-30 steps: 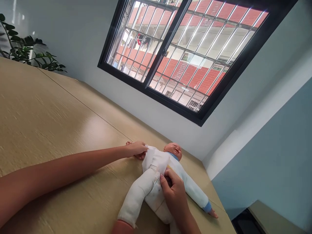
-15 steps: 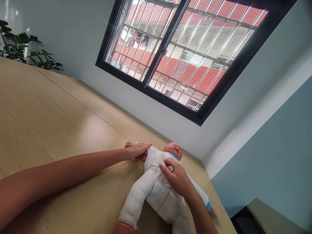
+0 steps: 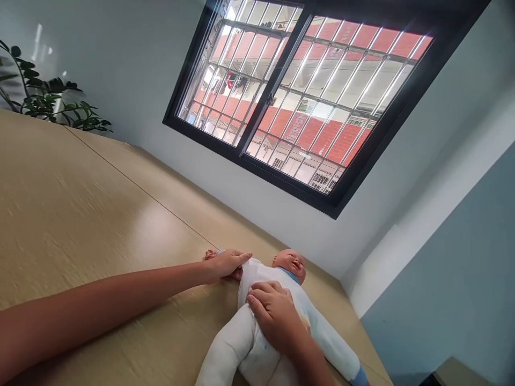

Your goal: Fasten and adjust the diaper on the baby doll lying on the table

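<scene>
A baby doll (image 3: 289,264) lies face up on the table, with a cloth body and a white shirt (image 3: 250,274) that has a blue collar and a blue cuff. At the doll's side by its arm, my left hand (image 3: 227,265) pinches the edge of the shirt between thumb and fingers. My right hand (image 3: 277,316) rests across the doll's belly, its fingers bent and close together on the shirt's lower part; the fingertips are partly hidden. The doll's white cloth leg (image 3: 227,343) stretches toward me, below the hands.
The wooden table (image 3: 100,225) runs along the wall, with a seam across its top. Above it is a black-framed window (image 3: 241,153) with metal bars outside. A leafy plant (image 3: 52,104) stands at the far left, and a dark-fronted piece of furniture (image 3: 454,372) at the lower right.
My right hand has moved left across the doll's belly and lies lower over the shirt. My left hand keeps its hold at the side. The view has tilted up slightly.
</scene>
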`<state>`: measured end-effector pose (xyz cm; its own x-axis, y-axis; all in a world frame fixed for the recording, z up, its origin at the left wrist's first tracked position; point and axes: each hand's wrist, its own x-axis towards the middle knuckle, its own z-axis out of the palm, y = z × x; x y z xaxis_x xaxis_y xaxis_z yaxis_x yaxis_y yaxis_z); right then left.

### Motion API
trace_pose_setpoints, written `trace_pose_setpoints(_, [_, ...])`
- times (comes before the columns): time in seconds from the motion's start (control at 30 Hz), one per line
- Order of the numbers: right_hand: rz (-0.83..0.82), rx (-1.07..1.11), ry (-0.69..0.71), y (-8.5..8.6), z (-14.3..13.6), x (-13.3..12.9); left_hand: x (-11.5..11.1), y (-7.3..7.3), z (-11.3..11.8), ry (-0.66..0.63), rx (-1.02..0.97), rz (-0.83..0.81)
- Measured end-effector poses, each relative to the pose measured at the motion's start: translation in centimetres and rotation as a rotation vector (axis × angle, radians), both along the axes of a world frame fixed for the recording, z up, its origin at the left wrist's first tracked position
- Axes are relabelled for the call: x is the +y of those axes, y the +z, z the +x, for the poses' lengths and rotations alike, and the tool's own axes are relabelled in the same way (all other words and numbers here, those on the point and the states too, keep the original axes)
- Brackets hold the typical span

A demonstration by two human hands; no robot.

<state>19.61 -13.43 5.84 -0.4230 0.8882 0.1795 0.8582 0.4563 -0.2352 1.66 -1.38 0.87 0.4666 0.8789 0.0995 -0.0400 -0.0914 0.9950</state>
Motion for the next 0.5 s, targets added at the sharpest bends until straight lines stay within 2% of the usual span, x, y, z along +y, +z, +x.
trace_pose_setpoints(0.17, [0.076, 0.122, -0.143, 0.4, -0.7, -0.3, -0.2, -0.1, -0.4, -0.013, 0.031, 0.016])
trace_pose_setpoints(0.3, [0.154, 0.091, -0.236, -0.1, -1.0, -0.2, -0.1, -0.4, -0.3, -0.082, -0.015, -0.026])
trace_pose_setpoints(0.43, [0.081, 0.144, -0.303, -0.3, 0.0, 0.7, -0.3, -0.7, -0.2, -0.150, -0.004, -0.049])
trace_pose_setpoints(0.5, [0.026, 0.212, -0.337, 0.1, 0.7, 1.0, -0.6, -0.8, -0.1, -0.120, 0.028, -0.021])
